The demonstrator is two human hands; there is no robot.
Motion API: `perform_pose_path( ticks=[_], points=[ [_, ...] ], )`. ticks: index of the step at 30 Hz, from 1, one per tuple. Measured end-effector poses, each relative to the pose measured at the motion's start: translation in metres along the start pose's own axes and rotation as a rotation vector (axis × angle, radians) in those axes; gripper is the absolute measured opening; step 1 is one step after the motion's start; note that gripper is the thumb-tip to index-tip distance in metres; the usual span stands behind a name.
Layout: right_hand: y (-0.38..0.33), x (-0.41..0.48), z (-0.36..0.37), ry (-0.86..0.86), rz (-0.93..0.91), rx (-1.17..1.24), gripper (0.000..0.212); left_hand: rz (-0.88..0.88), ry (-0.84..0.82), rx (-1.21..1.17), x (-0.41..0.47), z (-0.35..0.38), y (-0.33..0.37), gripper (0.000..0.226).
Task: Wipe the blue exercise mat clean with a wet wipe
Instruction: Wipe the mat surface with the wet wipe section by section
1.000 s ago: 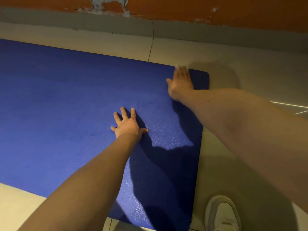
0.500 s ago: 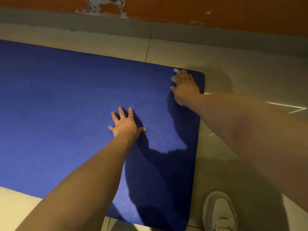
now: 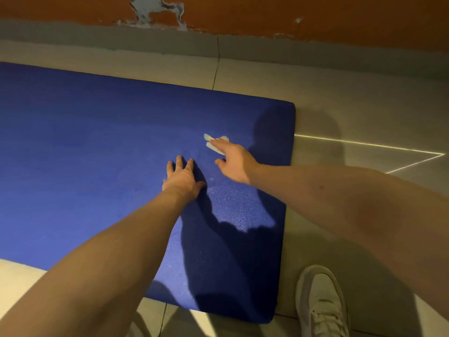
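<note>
Down on the pale tiled floor (image 3: 340, 98) lies one flat blue foam exercise mat (image 3: 97, 154), seen from the head camera. Both rounded corners of its right end are in the picture, while its left part runs out of the frame. Its surface is deep blue and matte, with a fine pebbled grain that shows in a brighter patch near the right end, just on the near side of the hands. Whether that patch is damp cannot be told. Dark shadows of the arms fall over the mat's right end.

One small crumpled white wet wipe (image 3: 213, 143) lies on the mat, a little in from the far-right corner. The right hand (image 3: 234, 162) lies over it, fingers stretched out and pressing it to the mat, thumb spread to the side; only part of the wipe shows beyond the fingertips. The left hand (image 3: 183, 177) rests flat on the mat just beside the right one, palm down, fingers spread, holding nothing.

One white lace-up shoe (image 3: 320, 305) stands on the tiles just off the mat's right edge. Behind the mat run a grey skirting band (image 3: 315, 47) and an orange wall (image 3: 291, 10) with one large patch of peeled paint (image 3: 153, 9). One thin bright line of light (image 3: 364, 144) crosses the tiles on the right.
</note>
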State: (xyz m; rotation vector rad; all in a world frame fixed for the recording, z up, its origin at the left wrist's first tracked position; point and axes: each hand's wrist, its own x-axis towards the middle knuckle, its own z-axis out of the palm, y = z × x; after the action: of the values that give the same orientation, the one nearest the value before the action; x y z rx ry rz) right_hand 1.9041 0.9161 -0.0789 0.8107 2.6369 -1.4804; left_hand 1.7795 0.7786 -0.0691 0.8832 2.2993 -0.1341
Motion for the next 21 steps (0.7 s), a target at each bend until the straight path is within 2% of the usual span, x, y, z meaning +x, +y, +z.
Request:
perform_pose_path(
  ticks=[2,5,9,13,17,21],
  points=[
    [0.000,-0.011,0.002,0.119,0.080,0.272,0.067,0.029,0.048,-0.043,-0.006,0.001,-0.004,0.077],
    [-0.003,-0.019,0.004,0.270,0.228,0.452,0.057,0.091,0.192,-0.220,-0.017,0.005,-0.005,0.053],
    [-0.010,-0.030,0.007,0.234,0.299,0.392,0.046,0.073,0.140,-0.699,-0.034,0.007,0.011,0.049],
    [-0.019,-0.041,0.013,0.164,0.339,0.522,0.028,0.067,0.118,-0.930,-0.050,0.006,0.024,0.041],
    [-0.028,-0.047,0.017,0.188,0.329,0.580,0.028,0.043,0.144,-1.023,-0.062,0.004,0.026,0.032],
    [-0.030,-0.050,0.016,0.210,0.380,0.630,0.035,0.048,0.192,-0.973,-0.070,0.003,0.020,0.037]
  ],
)
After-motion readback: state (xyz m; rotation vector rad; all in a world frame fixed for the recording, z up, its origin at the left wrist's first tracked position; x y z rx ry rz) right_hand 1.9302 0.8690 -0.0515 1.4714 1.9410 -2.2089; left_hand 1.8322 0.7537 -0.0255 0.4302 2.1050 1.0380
